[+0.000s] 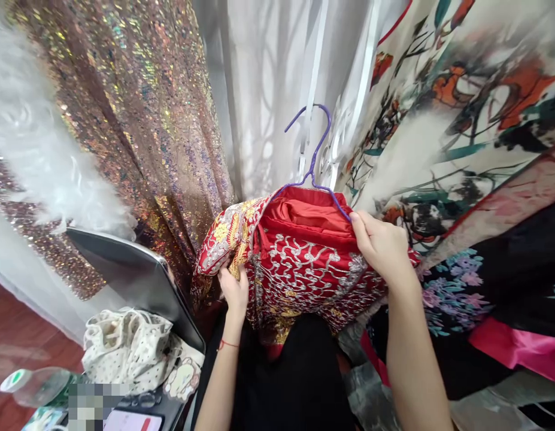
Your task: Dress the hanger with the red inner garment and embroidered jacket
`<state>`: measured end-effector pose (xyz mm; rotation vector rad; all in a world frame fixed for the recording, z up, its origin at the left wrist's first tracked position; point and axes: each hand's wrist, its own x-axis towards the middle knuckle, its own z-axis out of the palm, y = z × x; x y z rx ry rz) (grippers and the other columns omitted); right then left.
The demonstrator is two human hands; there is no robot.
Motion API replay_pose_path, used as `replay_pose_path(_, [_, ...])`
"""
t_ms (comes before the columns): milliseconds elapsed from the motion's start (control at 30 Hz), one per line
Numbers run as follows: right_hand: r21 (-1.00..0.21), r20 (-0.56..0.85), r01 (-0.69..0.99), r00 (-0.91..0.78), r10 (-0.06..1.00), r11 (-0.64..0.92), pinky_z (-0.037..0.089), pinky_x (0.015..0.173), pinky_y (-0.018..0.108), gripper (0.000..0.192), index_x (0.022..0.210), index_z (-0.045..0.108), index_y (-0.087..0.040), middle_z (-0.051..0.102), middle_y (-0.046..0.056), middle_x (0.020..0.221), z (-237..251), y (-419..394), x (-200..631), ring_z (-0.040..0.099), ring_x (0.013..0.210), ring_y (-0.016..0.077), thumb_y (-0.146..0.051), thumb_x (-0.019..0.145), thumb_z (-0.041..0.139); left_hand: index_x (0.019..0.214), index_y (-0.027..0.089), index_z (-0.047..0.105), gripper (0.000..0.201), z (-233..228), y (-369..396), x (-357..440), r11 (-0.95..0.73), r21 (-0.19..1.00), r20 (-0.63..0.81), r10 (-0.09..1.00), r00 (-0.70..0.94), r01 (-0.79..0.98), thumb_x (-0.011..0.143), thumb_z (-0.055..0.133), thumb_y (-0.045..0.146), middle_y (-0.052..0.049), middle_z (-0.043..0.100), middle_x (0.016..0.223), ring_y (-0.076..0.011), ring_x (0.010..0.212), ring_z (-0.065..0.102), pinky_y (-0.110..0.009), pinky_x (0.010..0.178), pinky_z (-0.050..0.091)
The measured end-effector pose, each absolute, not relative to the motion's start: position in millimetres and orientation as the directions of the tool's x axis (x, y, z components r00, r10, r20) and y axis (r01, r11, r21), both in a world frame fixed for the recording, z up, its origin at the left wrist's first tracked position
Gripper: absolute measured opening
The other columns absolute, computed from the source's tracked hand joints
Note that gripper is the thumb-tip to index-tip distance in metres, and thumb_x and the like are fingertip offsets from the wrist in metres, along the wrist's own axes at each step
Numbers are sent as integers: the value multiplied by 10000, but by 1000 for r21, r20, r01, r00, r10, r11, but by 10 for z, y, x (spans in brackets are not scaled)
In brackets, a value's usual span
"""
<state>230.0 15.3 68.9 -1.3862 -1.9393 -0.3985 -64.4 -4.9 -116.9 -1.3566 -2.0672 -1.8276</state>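
Note:
A red garment (pixel 299 263) with silver and gold embroidery hangs on a purple wire hanger (pixel 315 157) in front of me. My right hand (pixel 382 245) grips the garment's right shoulder where the hanger's arm runs under the cloth. My left hand (pixel 234 287) holds the embroidered left edge lower down, and a red string circles that wrist. The hanger's hook points up among hanging clothes, and I cannot tell whether it rests on a rail.
A sequined gold dress (pixel 138 120) and white feathers (pixel 39 155) hang at left, white sheer fabric (pixel 263 90) behind, printed floral garments (pixel 461 120) at right. A dark open lid (pixel 133 275), a dotted cloth (pixel 120 347) and a plastic bottle (pixel 35 386) sit lower left.

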Motion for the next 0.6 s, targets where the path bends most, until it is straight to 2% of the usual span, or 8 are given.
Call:
replay_pose_path(100, [-196,670,884,-196,716,425,227,548,278,330,740,456,-234,588,24,576,724,165,2340,565,531,183,-362,1002,301,968,170,596,293,-956,-110,-787,-96,799,531,578,-620,594,879,534,442,-147,697,913,-282,839,667,-424,815,538])
replay_pose_path(167, [-222,649,858,-225,727,463,247,550,273,317,722,405,-243,557,14,556,754,169,2378,565,531,189,-375,992,307,845,186,602,268,-683,-114,-866,-118,796,534,598,-597,594,899,525,437,-78,663,760,-224,705,616,-368,738,525])
replay_pose_path(233, [-250,620,836,-249,744,489,263,551,268,310,711,360,-251,531,4,541,783,170,2410,558,523,193,-388,985,309,840,191,609,274,-343,-43,-947,-167,754,603,560,-569,635,924,500,427,-64,645,783,-211,740,588,-362,769,511])
replay_pose_path(333, [-295,575,817,-263,775,496,288,557,263,311,713,336,-256,524,-6,539,813,153,2429,541,501,195,-405,984,303,918,194,636,257,156,197,-1091,-159,649,720,443,-534,744,926,500,412,-96,623,915,-265,968,564,-435,940,463])
replay_pose_path(367, [-304,565,814,-265,782,495,297,562,263,312,717,341,-257,532,-6,546,818,139,2427,543,503,196,-408,987,300,904,191,634,257,282,286,-1141,-152,644,722,446,-529,750,924,502,410,-96,613,900,-271,985,558,-442,953,458])
replay_pose_path(467, [-311,546,816,-267,794,488,314,574,269,299,744,375,-259,562,2,574,820,72,2404,575,532,209,-407,992,296,857,187,618,229,457,449,-1253,-166,640,647,643,-410,750,918,490,367,-69,610,812,-244,885,583,-398,887,490])
replay_pose_path(533, [-311,531,817,-274,802,485,321,579,273,283,770,397,-260,579,7,595,817,21,2386,593,554,217,-407,992,300,898,185,614,216,406,429,-1278,-157,610,548,792,-271,777,920,475,350,-66,643,840,-234,847,607,-373,852,500])
replay_pose_path(600, [-322,514,812,-282,810,487,330,588,273,279,781,405,-260,592,8,622,813,-12,2376,601,572,216,-413,991,303,963,185,609,220,286,345,-1275,-83,541,440,876,-198,837,929,448,331,-87,664,898,-250,858,626,-381,849,500])
